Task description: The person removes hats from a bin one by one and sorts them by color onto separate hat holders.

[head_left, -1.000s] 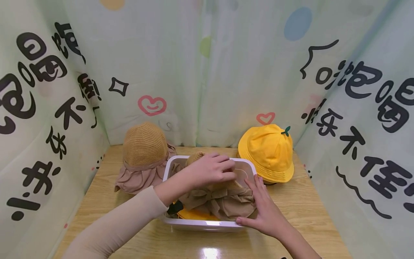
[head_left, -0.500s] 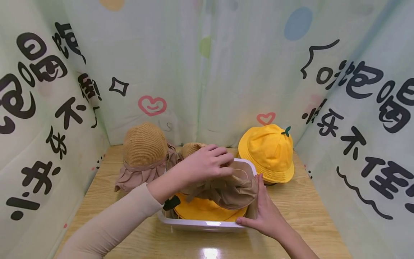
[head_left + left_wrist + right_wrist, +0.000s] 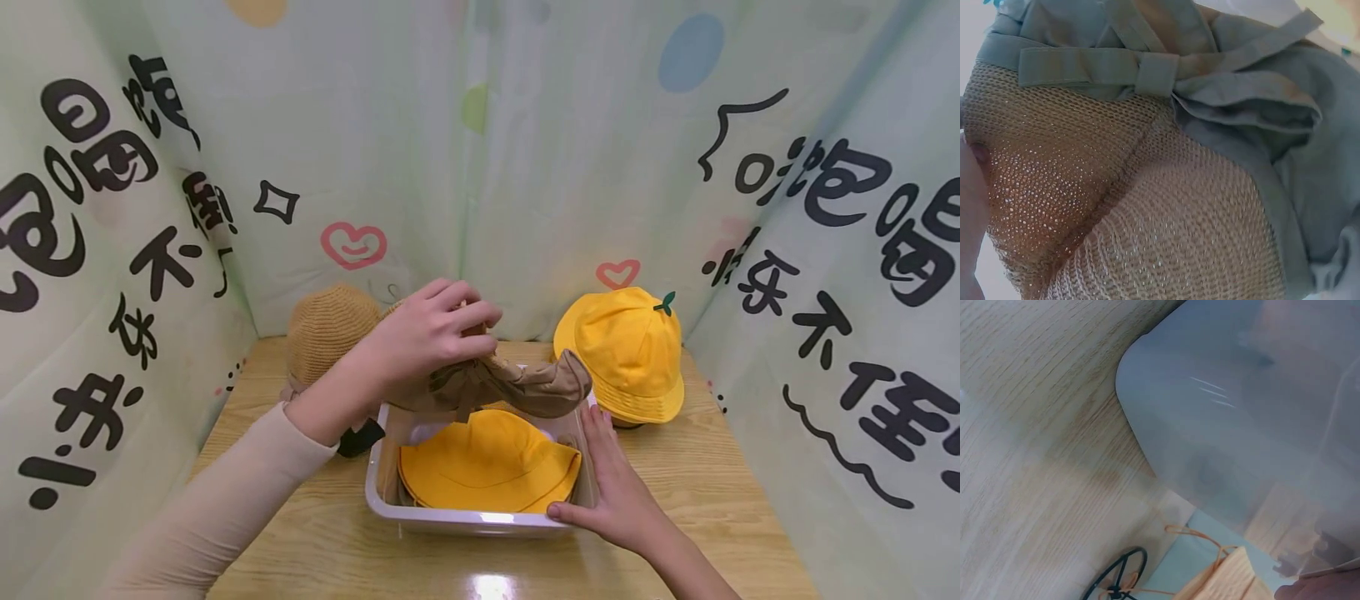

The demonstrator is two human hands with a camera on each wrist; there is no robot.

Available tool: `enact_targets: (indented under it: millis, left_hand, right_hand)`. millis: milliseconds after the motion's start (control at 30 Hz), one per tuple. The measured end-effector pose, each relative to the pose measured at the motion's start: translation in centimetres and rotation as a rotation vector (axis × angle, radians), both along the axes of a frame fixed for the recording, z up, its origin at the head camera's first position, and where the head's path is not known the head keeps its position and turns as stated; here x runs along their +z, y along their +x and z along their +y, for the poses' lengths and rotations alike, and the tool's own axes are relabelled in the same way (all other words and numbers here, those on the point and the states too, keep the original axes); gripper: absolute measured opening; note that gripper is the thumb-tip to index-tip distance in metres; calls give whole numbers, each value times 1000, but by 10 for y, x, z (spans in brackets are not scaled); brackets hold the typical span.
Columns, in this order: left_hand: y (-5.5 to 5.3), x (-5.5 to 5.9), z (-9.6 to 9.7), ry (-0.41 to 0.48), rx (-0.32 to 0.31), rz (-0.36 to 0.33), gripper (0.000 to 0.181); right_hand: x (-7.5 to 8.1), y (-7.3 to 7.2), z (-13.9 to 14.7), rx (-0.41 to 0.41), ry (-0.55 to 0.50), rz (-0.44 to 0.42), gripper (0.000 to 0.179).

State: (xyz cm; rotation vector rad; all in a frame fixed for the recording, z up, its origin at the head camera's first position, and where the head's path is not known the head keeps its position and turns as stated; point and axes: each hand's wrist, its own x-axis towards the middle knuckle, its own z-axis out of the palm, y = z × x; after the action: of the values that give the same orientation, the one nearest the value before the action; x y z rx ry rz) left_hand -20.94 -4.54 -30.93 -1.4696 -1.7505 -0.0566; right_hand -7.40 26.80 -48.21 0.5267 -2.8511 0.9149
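My left hand [image 3: 438,329] grips a knitted straw hat by its crown and holds it raised over the back of a white plastic bin [image 3: 480,522]. The hat's brown cloth brim [image 3: 536,392] hangs to the right. In the left wrist view the straw crown [image 3: 1197,219] fills the lower part, with a cloth bow [image 3: 1157,75] across it. Inside the bin lies a yellow bucket hat [image 3: 487,467], folded rather flat. My right hand [image 3: 615,487] rests on the bin's front right corner, fingers straight along the right rim, thumb on the front rim.
At the back left stands another straw hat [image 3: 330,329], partly behind my left arm. A yellow hat [image 3: 622,354] with a green sprout stands back right. The right wrist view shows a dark spoked ring [image 3: 1119,575] with orange cord near the bin's side [image 3: 1222,425]. Printed curtains surround the table.
The left hand has lifted the straw hat up out of the bin and moved it back and left, uncovering the yellow hat inside. The right hand has stayed at the bin's corner.
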Motion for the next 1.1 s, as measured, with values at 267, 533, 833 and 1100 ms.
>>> enact_targets:
  millis: [267,533,833,1100]
  left_hand:
    - [-8,22,-18,68,-1,23,26]
    - [-28,39,-50,81,6,142,26]
    - [-48,39,-105,279,37,267,24]
    - [-39,20,-122,231,9,196,22]
  right_hand:
    - [0,0,0,-1,10,-2,131]
    - [2,0,0,-7,17,-19,130]
    - [-1,0,-4,-5,25,-15,131]
    - [33,-6,-2,86,157,-115,113]
